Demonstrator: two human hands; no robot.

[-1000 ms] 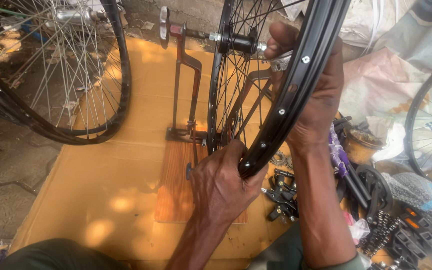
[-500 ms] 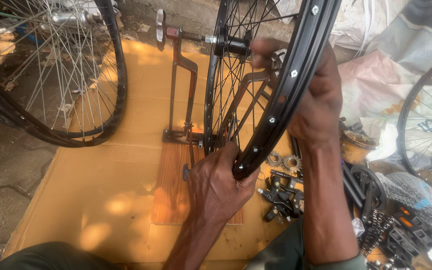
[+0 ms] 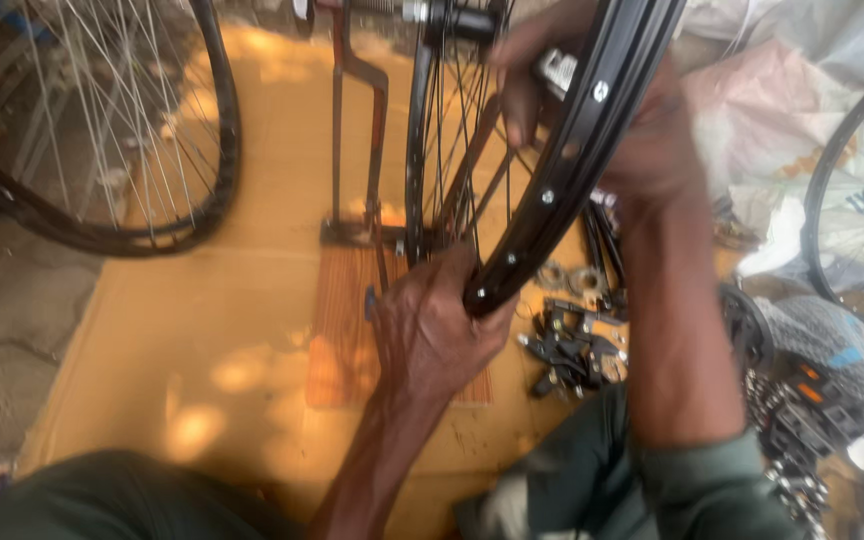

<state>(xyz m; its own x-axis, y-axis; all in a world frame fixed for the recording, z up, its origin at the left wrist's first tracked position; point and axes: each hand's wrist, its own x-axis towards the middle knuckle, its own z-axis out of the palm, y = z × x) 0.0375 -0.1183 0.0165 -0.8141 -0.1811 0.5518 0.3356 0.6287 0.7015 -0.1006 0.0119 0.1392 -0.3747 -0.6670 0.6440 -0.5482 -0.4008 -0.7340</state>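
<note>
While the rim [image 3: 552, 190] stands in the stand [image 3: 357, 150] on the board, the left hand [image 3: 432, 330] is clamped on its lower edge. Right hand [image 3: 602, 110] curls around something small by the spokes; best to steady the rim and turn gently.

The work surface is a flat sheet of tan board [image 3: 202, 330] laid directly on the ground, with patches of dappled sunlight across it. A narrower strip of reddish-brown ribbed wood [image 3: 337, 330] lies on top of the board near its centre. To the left, the board ends at rough grey stone paving [image 3: 2, 330] with visible cracks. To the right, pale crumpled plastic sheeting and sacks [image 3: 782, 130] are piled at the board's edge. Lighting is natural daylight, uneven, brighter toward the far end of the board.
</note>
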